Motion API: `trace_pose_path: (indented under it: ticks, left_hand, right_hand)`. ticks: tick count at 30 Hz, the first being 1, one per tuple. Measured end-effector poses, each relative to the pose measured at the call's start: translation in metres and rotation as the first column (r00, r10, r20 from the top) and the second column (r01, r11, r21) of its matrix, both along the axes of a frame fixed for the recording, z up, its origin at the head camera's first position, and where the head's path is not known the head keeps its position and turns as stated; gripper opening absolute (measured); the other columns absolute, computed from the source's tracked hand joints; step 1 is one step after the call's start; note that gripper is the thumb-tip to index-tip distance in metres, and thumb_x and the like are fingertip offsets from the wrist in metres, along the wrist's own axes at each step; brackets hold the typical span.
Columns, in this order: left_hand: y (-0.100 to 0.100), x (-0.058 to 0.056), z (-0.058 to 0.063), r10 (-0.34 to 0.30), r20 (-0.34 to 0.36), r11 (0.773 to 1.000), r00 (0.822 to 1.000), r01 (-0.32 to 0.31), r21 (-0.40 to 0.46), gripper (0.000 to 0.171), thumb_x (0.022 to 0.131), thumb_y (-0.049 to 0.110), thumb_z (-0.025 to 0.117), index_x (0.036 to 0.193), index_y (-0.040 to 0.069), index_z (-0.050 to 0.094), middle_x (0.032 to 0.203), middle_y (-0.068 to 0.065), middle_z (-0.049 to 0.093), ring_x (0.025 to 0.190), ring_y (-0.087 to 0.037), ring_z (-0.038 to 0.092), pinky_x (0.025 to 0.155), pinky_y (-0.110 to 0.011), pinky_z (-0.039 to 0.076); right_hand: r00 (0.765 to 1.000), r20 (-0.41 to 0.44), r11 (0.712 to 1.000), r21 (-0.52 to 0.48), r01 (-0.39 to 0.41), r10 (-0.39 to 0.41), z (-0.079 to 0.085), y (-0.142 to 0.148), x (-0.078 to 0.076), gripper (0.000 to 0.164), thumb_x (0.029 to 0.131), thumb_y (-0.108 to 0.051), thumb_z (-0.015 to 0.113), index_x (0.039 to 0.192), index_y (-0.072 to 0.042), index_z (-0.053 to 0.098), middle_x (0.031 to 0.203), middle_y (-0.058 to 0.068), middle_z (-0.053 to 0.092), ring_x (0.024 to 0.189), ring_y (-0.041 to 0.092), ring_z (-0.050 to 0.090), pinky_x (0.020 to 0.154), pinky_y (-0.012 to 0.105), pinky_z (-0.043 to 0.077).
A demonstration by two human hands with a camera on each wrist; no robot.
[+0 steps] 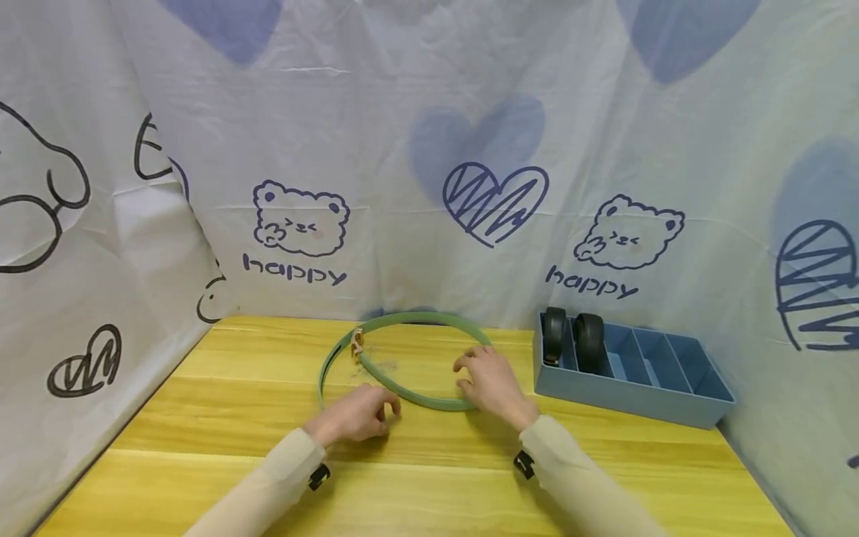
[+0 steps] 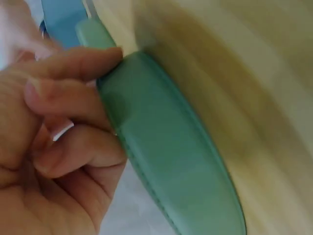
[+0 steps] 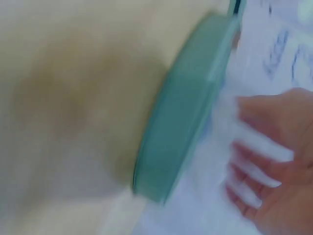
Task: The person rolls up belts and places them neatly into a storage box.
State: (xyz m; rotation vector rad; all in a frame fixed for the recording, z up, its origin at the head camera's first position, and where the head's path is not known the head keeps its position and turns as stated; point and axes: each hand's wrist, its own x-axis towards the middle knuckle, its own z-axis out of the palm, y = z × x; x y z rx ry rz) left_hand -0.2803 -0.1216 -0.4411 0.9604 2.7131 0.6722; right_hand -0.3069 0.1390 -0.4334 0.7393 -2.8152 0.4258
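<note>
A green belt point(image 1: 429, 403) lies in a large loop on the table, standing on its edge, with a gold-coloured buckle point(image 1: 357, 344) at its left side. My left hand point(image 1: 356, 415) is at the near left of the loop, fingers loosely curled with nothing visible in them. In the left wrist view the green strap point(image 2: 166, 147) runs right beside these fingers; whether they touch it I cannot tell. My right hand point(image 1: 493, 384) hovers at the loop's right side, fingers apart and relaxed. The right wrist view shows a gap between that hand point(image 3: 279, 156) and the strap point(image 3: 181, 112).
At the right rear stands a blue-grey divided box point(image 1: 631, 399). Two black rolled items point(image 1: 590, 343) sit in its left compartments. A printed white cloth point(image 1: 416, 149) hangs behind the yellow wooden table point(image 1: 429, 492) and along both sides.
</note>
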Motion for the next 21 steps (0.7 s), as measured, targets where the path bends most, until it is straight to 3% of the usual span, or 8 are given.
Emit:
trace_pose_path:
  ticks: [3, 7, 10, 12, 14, 18, 21]
  left_hand:
    - [0.011, 0.0, -0.001, -0.014, -0.013, 0.999, 1.0, 0.015, 0.034, 0.028, 0.078, 0.006, 0.068, 0.105, 0.009, 0.06, 0.078, 0.002, 0.061, 0.066, -0.006, 0.054, 0.058, -0.022, 0.045]
    - [0.01, 0.0, 0.003, 0.004, -0.026, 1.0, 1.0, -0.003, 0.021, 0.036, 0.075, 0.005, 0.07, 0.108, 0.01, 0.057, 0.085, -0.003, 0.061, 0.07, -0.01, 0.054, 0.06, -0.025, 0.045]
    - [0.001, 0.004, 0.006, 0.099, -0.061, 0.993, 0.993, -0.102, -0.052, 0.029, 0.071, 0.003, 0.072, 0.097, 0.009, 0.059, 0.079, -0.002, 0.059, 0.064, -0.012, 0.051, 0.056, -0.029, 0.043]
    - [-0.005, 0.006, 0.006, 0.159, -0.093, 0.981, 0.983, -0.168, -0.095, 0.02, 0.07, -0.001, 0.07, 0.084, 0.008, 0.06, 0.071, 0.0, 0.056, 0.058, -0.012, 0.047, 0.053, -0.029, 0.04]
    - [-0.01, 0.007, 0.006, 0.18, -0.134, 0.974, 0.975, -0.196, -0.117, 0.017, 0.068, -0.005, 0.067, 0.071, 0.009, 0.058, 0.063, 0.003, 0.052, 0.054, -0.011, 0.042, 0.05, -0.027, 0.037]
    - [-0.01, 0.005, 0.004, 0.081, -0.147, 0.993, 0.986, -0.092, -0.069, 0.018, 0.07, -0.003, 0.067, 0.064, 0.012, 0.058, 0.057, 0.008, 0.05, 0.052, -0.007, 0.041, 0.049, -0.024, 0.037]
    - [-0.009, 0.003, 0.003, 0.001, -0.132, 1.0, 0.991, -0.004, -0.021, 0.015, 0.073, 0.003, 0.07, 0.067, 0.013, 0.061, 0.06, 0.011, 0.053, 0.054, -0.004, 0.047, 0.051, -0.022, 0.041]
  right_hand:
    - [0.977, 0.113, 0.972, -0.174, -0.158, 0.179, -0.001, -0.026, 0.013, 0.014, 0.085, -0.018, 0.063, 0.095, -0.011, 0.069, 0.08, -0.002, 0.064, 0.067, 0.009, 0.056, 0.059, 0.025, 0.045]
    - [0.859, 0.379, 0.919, -0.324, -0.223, 0.343, -0.005, -0.05, 0.027, 0.026, 0.088, -0.016, 0.059, 0.113, -0.006, 0.062, 0.071, -0.003, 0.064, 0.053, 0.008, 0.056, 0.049, 0.023, 0.045]
    - [0.801, 0.466, 0.911, -0.343, -0.227, 0.375, -0.013, -0.057, 0.031, 0.038, 0.089, -0.015, 0.058, 0.126, -0.008, 0.052, 0.078, -0.006, 0.063, 0.061, 0.007, 0.058, 0.055, 0.023, 0.047]
    - [0.792, 0.464, 0.904, -0.349, -0.248, 0.397, -0.019, -0.059, 0.03, 0.042, 0.089, -0.014, 0.058, 0.129, -0.01, 0.048, 0.083, -0.007, 0.063, 0.068, 0.005, 0.058, 0.06, 0.022, 0.047]
    - [0.796, 0.435, 0.894, -0.349, -0.282, 0.421, -0.024, -0.061, 0.029, 0.045, 0.089, -0.013, 0.058, 0.132, -0.011, 0.045, 0.088, -0.007, 0.062, 0.073, 0.002, 0.058, 0.065, 0.021, 0.046]
    - [0.819, 0.364, 0.883, -0.332, -0.332, 0.444, -0.028, -0.069, 0.028, 0.048, 0.087, -0.014, 0.061, 0.132, -0.014, 0.045, 0.09, -0.005, 0.062, 0.076, 0.0, 0.056, 0.066, 0.019, 0.045]
    - [0.861, 0.297, 0.9, -0.278, -0.337, 0.414, -0.029, -0.077, 0.027, 0.036, 0.084, -0.02, 0.066, 0.119, -0.015, 0.058, 0.086, -0.006, 0.062, 0.072, -0.001, 0.053, 0.064, 0.018, 0.044]
